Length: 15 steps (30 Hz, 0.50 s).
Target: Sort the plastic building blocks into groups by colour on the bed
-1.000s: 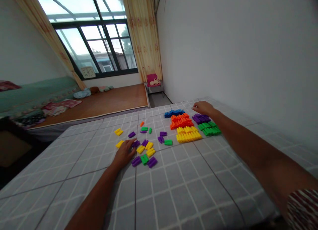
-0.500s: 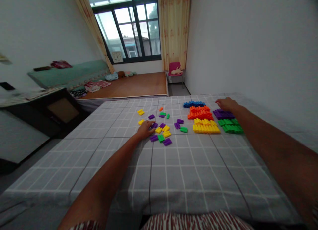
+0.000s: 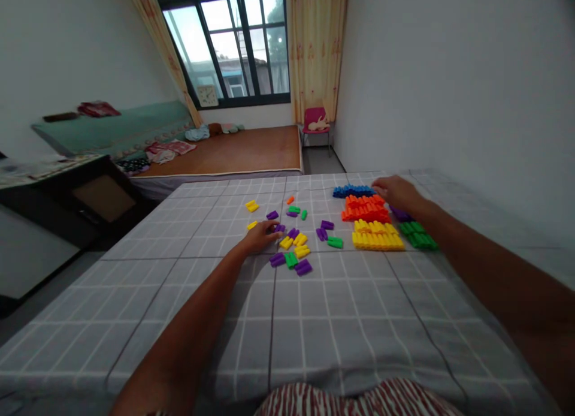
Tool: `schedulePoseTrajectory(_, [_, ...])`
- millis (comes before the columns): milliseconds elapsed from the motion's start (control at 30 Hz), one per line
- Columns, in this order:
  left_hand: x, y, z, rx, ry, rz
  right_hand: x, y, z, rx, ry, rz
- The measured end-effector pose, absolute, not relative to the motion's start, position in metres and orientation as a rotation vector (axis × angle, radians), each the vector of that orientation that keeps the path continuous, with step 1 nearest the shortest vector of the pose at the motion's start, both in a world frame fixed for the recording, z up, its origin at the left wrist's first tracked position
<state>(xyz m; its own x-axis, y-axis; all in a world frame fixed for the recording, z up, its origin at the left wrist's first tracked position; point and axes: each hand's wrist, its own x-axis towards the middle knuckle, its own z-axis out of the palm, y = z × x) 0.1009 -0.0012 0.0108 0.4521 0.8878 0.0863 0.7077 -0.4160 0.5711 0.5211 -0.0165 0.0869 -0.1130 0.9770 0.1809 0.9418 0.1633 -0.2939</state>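
Observation:
My left hand rests low at the left of a loose scatter of small plastic blocks, thumb and fingers apart around a purple block. Close by lie yellow blocks, a green block and more purple ones. At the right end of the row of blue blocks is my right hand, fingertips pinched together; anything between them is hidden. Orange blocks and yellow blocks sit grouped in front of the blue row. My right hand and forearm partly cover purple blocks and green blocks.
The blocks lie on a table with a grey checked cloth. A lone orange block lies toward the far side. Beyond stand a bed and a pink chair; a dark cabinet is at left.
My right hand has moved left, from above the purple group to the right end of the blue row. My left hand stays by the scattered blocks. The view has tipped slightly downward.

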Motion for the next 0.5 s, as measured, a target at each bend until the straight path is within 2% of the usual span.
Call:
schedulePoseTrajectory(167, [0.105,-0.006,-0.001,2.278,1.376,0.687,0.440,-0.025,0.065,-1.479,-2.552,0.152])
schedulePoseTrajectory(267, [0.099,-0.008,-0.003,2.305,1.311,0.684,0.406,-0.025,0.048,-1.483,-2.644,0.187])
schedulePoseTrajectory(500, [0.095,-0.003,-0.005,2.297,1.341,0.672,0.417,-0.020,0.056,-1.461,-2.494,0.096])
